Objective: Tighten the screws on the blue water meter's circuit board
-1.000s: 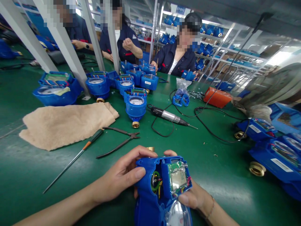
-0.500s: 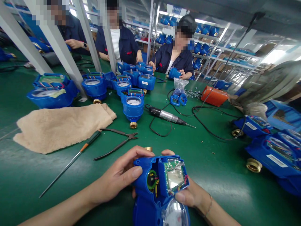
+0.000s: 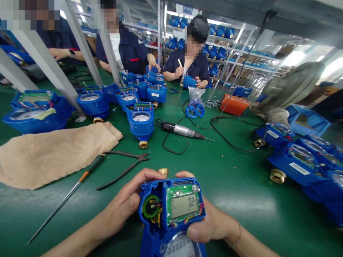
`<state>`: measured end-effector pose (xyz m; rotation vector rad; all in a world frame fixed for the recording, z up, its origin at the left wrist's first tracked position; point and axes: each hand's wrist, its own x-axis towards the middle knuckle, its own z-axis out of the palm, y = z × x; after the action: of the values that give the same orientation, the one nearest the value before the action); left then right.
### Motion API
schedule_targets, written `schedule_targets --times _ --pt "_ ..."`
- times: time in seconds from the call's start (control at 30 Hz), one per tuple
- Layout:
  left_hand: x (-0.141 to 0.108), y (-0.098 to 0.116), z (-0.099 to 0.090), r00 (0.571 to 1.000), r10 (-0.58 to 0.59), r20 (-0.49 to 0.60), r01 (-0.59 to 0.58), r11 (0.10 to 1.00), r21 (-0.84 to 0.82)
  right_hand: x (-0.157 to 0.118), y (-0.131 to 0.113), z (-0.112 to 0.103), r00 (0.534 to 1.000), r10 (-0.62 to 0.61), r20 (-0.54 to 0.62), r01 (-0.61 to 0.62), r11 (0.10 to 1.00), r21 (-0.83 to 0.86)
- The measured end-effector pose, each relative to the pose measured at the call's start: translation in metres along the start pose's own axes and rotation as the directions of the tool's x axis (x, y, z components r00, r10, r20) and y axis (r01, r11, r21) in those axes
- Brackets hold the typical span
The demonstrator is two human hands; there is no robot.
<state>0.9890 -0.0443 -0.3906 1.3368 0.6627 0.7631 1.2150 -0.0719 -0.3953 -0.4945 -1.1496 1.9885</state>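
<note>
A blue meter point(image 3: 150, 232) with its top open is held between both hands at the bottom centre. Its green circuit board carries a display point(image 3: 184, 206) that shows dark digits, with coloured wires beside it and a clear round dial point(image 3: 182, 246) below. My left hand point(image 3: 128, 200) wraps the meter's left side, thumb on the edge. Around the right side curls my right hand point(image 3: 206, 221), its thumb near the dial. A brass fitting point(image 3: 163, 172) shows behind the meter.
Pliers point(image 3: 128, 167), a screwdriver point(image 3: 80, 182) and a beige cloth point(image 3: 59, 153) lie to the left. An electric screwdriver point(image 3: 184, 130) with its cable, more blue meters point(image 3: 141, 121) and an orange box point(image 3: 234, 104) are beyond. Three people sit across the table.
Both hands have tilted the meter so its display faces the camera, and digits now show. The surroundings have shifted left in view. The person at the back right now holds a pen-like item.
</note>
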Motion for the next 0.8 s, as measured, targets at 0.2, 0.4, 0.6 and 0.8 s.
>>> schedule_targets --times 0.2,0.4,0.6,0.8 --pt "-0.002 0.009 0.008 0.991 -0.122 -0.048 0.116 0.988 -0.104 -0.006 -0.007 -0.001 1.000 -0.015 0.021 0.016 0.997 -0.082" --pt "-0.004 -0.002 0.005 0.986 -0.116 -0.119 0.110 0.992 -0.062 -0.009 -0.019 0.003 0.992 -0.101 0.071 0.116 0.959 -0.258" --pt "-0.003 0.006 0.014 0.956 -0.197 -0.218 0.180 0.979 -0.096 -0.009 -0.019 0.002 0.991 -0.111 0.073 0.127 0.954 -0.271" --pt "0.000 0.016 0.023 0.949 -0.216 -0.231 0.192 0.974 -0.123 -0.010 -0.016 -0.001 0.995 -0.088 0.046 0.096 0.964 -0.247"
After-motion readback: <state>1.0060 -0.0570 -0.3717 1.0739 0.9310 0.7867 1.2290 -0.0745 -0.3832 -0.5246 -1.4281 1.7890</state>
